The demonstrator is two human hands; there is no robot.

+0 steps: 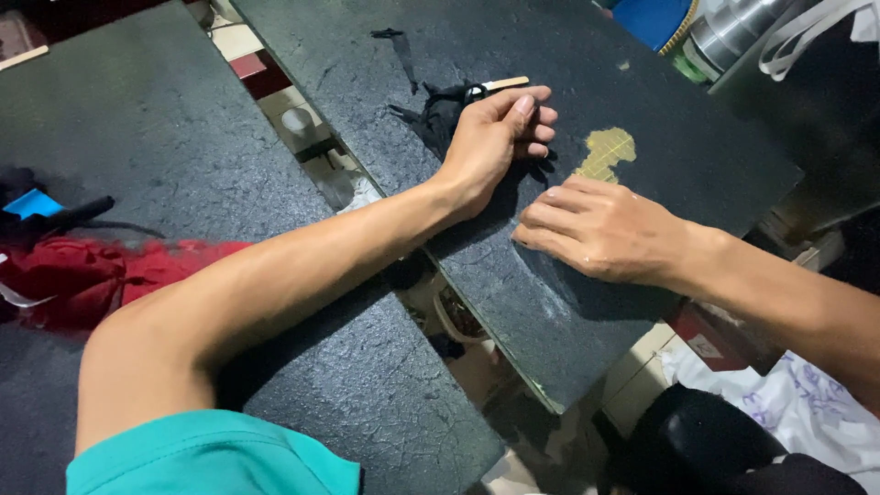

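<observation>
The left hand lies on the dark bench with its fingers curled shut on a pale wooden stick, whose end pokes out past the thumb. Black fabric scraps sit bunched just beside that hand. The right hand presses flat and open on the bench, holding nothing, near a worn yellow patch. A metal canister stands at the far edge; its contents cannot be told.

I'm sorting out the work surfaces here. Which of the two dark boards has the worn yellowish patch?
The right-hand board, under both hands: its yellowish patch lies just beyond the right hand. The left board shows only cracked dark surface.
</observation>
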